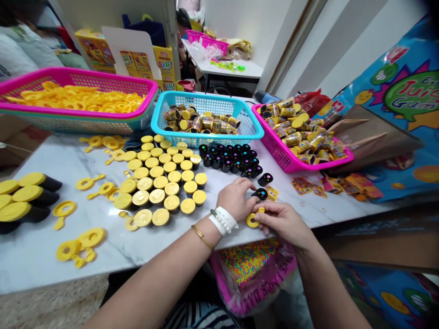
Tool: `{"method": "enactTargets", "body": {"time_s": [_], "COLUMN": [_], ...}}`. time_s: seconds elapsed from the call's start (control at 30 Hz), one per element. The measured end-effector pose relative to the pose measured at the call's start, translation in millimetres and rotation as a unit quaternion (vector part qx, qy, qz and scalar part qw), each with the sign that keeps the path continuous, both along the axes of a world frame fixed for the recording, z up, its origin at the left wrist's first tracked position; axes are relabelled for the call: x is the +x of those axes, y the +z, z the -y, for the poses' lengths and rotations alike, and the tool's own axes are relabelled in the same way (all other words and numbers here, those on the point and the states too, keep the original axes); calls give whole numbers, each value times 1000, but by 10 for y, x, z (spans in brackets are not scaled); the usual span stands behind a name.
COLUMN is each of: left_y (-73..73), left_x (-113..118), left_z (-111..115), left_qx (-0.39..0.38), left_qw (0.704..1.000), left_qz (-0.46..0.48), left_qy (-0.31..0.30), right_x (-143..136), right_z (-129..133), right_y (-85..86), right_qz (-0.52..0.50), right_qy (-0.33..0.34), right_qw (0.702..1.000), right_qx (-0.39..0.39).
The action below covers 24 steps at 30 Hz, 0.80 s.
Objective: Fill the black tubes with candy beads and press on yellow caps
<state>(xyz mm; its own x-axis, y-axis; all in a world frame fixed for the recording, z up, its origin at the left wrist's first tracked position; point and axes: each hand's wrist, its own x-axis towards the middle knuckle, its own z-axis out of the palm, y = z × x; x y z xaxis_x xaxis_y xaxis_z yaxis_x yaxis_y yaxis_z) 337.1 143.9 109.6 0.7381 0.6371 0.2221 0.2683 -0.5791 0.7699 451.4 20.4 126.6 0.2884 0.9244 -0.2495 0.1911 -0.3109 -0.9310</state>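
Observation:
Near the table's front edge, my left hand (236, 198) has its fingers closed around a small black canister (261, 194) with candy showing in its open top. Just to the right, my right hand (283, 221) pinches a yellow ring-shaped piece (253, 220) with a small round end, close to the left hand's fingertips. A small printed label (272, 193) lies behind the canister. Beyond the left hand stands a group of open black canisters (236, 157). Left of it are many canisters with yellow lids (157, 196). Loose yellow ring pieces (92, 237) lie farther left.
Behind stand a pink basket (103, 76) of yellow pieces, a blue basket (206, 98) and a right pink basket (281, 157) of labelled canisters. Printed labels (303, 186) lie at right. A pink container of coloured candy balls (221, 285) sits below the table edge (171, 256).

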Motion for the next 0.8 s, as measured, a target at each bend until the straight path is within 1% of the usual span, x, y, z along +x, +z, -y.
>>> {"method": "enactTargets", "body": {"time_s": [0.1, 0.17, 0.2, 0.23, 0.3, 0.33, 0.37, 0.4, 0.47, 0.57, 0.67, 0.73, 0.8], "left_y": [-4, -3, -2, -1, 4, 8, 13, 21, 41, 66, 58, 37, 13], "left_x": [2, 2, 2, 3, 9, 12, 13, 11, -17, -143, -349, -476, -561], "left_z": [-16, -22, -23, -25, -26, -25, -25, -24, -19, 7, 83, 154, 220], "left_qx": [-22, -32, -33, -32, -25, -20, -16, -13, -12, -16, -25, -27, -21], "left_qw": [1000, 999, 999, 999, 999, 999, 999, 999, 999, 998, 999, 999, 999], "left_qz": [1, -6, -10, -14, -21, -23, -23, -23, -24, -30, -35, -39, -45], "left_qy": [-7, -12, -16, -21, -30, -34, -38, -40, -43, -49, -30, -3, 14], "right_x": [-90, -63, -20, 37, 158, 205, 234, 241, 200, 82, 21, 10, -16], "right_z": [28, 83, 115, 144, 169, 158, 130, 87, -19, -124, -89, -22, 23], "right_y": [-12, -11, -11, -12, -21, -27, -33, -37, -37, -9, 31, 48, 58], "right_qz": [-10, -15, -20, -22, -18, -16, -17, -22, -38, -72, -120, -147, -154], "right_qy": [11, -1, -23, -60, -151, -185, -201, -199, -168, -136, -117, -90, -74], "right_qw": [1000, 1000, 1000, 998, 987, 980, 976, 976, 982, 986, 984, 984, 985], "right_qx": [4, -1, 0, 10, 51, 72, 84, 87, 73, 65, 55, 30, 9]}}
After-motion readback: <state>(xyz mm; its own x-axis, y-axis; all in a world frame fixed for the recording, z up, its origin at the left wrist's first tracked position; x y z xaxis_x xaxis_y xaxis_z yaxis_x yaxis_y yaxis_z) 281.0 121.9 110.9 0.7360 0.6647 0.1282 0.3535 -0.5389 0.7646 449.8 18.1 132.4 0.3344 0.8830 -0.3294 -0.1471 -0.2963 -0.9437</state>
